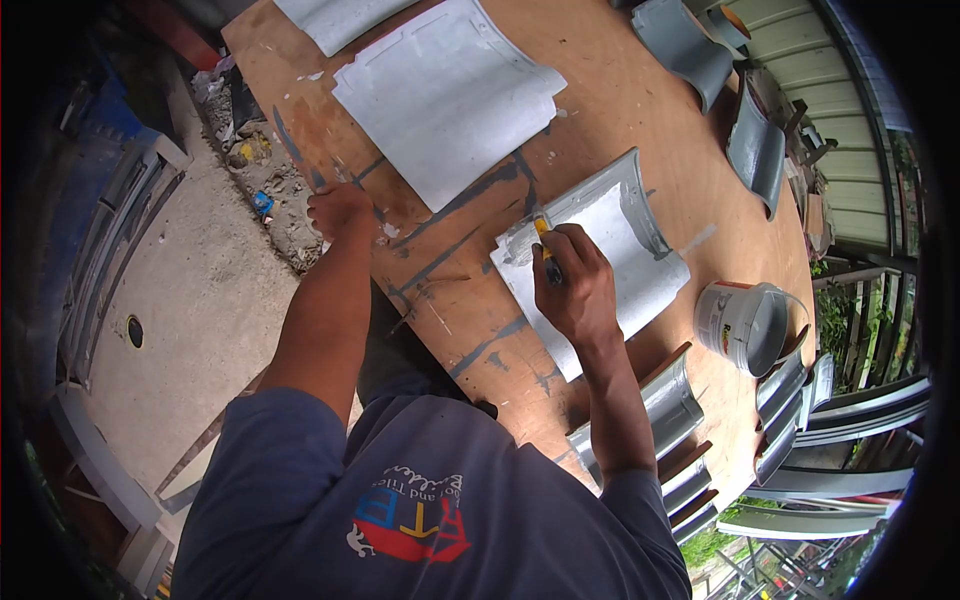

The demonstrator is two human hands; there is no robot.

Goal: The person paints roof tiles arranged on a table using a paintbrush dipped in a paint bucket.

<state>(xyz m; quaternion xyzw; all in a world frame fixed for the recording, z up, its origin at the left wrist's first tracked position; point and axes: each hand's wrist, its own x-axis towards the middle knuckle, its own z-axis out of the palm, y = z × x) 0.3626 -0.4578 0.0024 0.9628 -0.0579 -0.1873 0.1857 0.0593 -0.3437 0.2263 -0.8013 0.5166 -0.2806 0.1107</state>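
Observation:
My right hand (580, 285) is closed around a paintbrush (543, 232) with a yellow and black handle. Its bristle end is over the upper left part of a curved roof tile (600, 262), which is white in the middle with wet-looking grey paint along its top and right side. On the wooden table's near left edge (318, 165), my left hand (340, 210) has its fingers curled over the wood. Farther up lies another whitish roof tile (450, 95), and part of a third one (345, 18) shows at the top.
A white bucket (735, 318) with grey paint inside stands at the right. Grey-painted tiles lie at the lower right (665, 405), right rim (755, 150) and upper right (680, 45). Grey paint smears mark the wood. Rubble (285, 215) lies on the floor left of the table.

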